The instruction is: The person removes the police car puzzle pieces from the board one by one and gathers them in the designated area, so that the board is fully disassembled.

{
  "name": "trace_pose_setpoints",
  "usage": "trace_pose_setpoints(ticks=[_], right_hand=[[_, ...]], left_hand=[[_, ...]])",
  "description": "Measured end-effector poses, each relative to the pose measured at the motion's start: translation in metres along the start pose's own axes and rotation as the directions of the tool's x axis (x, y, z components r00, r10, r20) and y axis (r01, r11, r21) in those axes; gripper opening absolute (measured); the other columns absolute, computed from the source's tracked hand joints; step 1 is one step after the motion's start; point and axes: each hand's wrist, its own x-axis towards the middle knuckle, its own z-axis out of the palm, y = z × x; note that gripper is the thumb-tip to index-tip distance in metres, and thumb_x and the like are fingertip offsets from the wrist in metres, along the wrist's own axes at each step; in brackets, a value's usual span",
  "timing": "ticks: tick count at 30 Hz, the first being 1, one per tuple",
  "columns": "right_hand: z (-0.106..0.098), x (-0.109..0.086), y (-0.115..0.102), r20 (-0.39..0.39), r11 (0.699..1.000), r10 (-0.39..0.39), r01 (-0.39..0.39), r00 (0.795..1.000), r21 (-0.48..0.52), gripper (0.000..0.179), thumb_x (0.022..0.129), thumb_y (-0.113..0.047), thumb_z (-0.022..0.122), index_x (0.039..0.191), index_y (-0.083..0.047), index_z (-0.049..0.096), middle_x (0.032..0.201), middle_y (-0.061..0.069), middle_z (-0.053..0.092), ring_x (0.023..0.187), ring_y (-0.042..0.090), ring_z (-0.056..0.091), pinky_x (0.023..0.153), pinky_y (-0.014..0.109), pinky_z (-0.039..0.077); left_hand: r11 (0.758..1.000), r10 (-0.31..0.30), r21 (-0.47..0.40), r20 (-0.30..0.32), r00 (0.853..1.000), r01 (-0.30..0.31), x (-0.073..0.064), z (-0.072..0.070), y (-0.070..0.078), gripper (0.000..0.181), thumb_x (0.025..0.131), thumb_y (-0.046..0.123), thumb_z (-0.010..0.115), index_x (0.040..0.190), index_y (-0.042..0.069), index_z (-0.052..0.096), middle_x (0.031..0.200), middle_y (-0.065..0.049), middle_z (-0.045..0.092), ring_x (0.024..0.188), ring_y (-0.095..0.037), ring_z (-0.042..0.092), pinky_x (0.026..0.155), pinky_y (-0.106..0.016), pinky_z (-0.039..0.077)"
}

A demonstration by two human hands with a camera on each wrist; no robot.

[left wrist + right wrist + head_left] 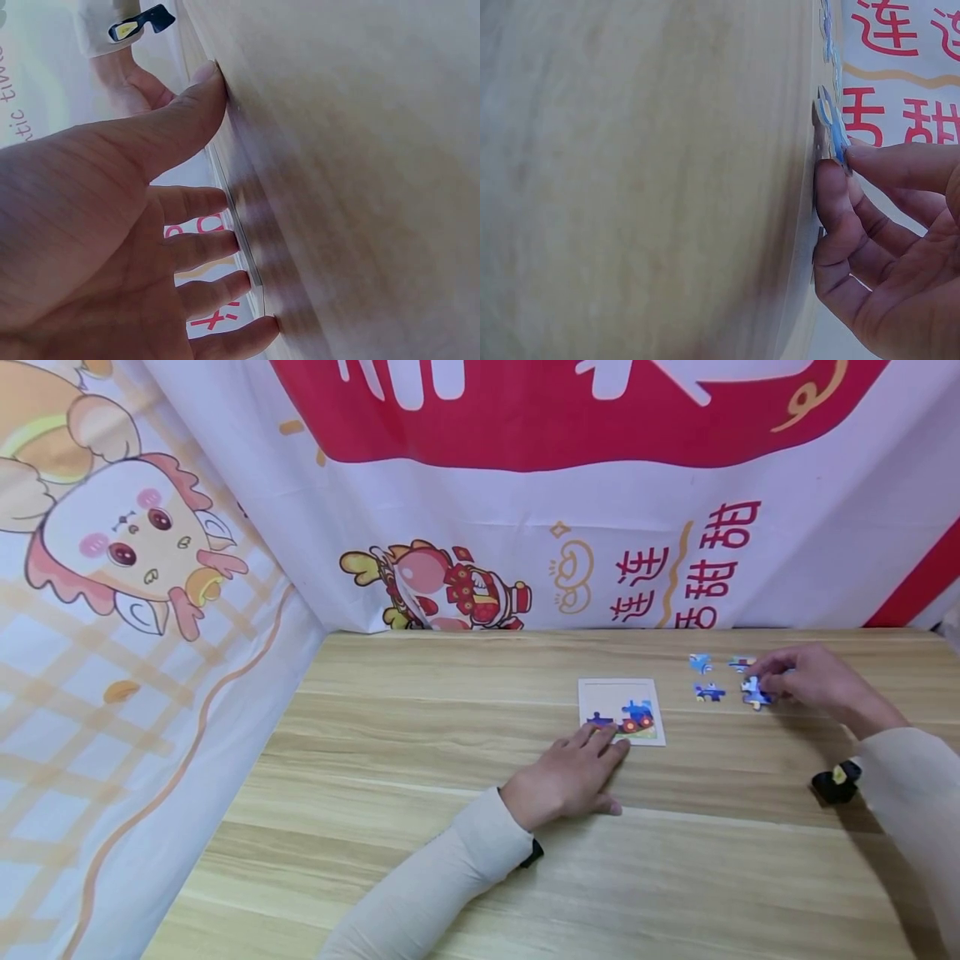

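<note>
A square white puzzle board (pixel 618 682) lies on the table, its lower part filled with joined pieces (pixel 637 717) that show blue vehicle parts and red-orange wheels. My left hand (pixel 570 772) rests its extended fingertips on the board's lower edge; the thumb (pixel 184 112) is spread to the side. Right of the board, my right hand (pixel 813 681) pinches a blue puzzle piece (pixel 835 127) between thumb and finger, tilted with one side raised. Loose beside it are a light blue piece (pixel 701 662), a dark blue piece (pixel 708 692) and one partly behind the fingers (pixel 741 664).
The wood-grain table (pixel 420 710) runs back to a printed cloth (pixel 480 502) with red lettering. Another patterned cloth (pixel 150 735) hangs along the left side. A black device (pixel 836 782) is strapped at the right wrist.
</note>
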Motion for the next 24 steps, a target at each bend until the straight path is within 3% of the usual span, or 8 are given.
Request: trace_pose_setpoints(ticks=[24], right_hand=[[0.0028, 0.0014, -0.0037, -0.019, 1.000, 0.028, -0.028, 0.999, -0.014, 0.032, 0.104, -0.006, 0.058, 0.132, 0.007, 0.065, 0.123, 0.031, 0.059, 0.098, 0.035, 0.054, 0.072, 0.031, 0.051]], left_hand=[[1.000, 0.002, -0.019, 0.010, 1.000, -0.001, 0.0007, -0.0007, -0.0010, 0.084, 0.100, 0.058, 0.060, 0.168, 0.025, 0.023, 0.178, 0.002, 0.011, 0.165, -0.022, 0.013, 0.128, -0.042, 0.030]])
